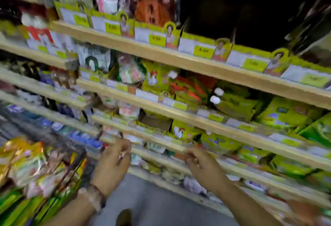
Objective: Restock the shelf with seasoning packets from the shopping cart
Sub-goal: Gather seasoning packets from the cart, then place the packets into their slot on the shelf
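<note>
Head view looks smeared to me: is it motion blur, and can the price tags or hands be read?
Head view: motion blur throughout; yellow price tags are unreadable, the top-right shelf bay is in deep shadow, shelf edges bow from the wide lens; left hand and right hand are too smeared to judge grip.

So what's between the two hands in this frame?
In the head view, between the left hand and right hand runs a lower shelf edge with blurred packets behind it, and grey floor below.

The single head-worn camera looks forward and down, close to the shelf [179,61] running from 9 toward 3 o'clock.
</note>
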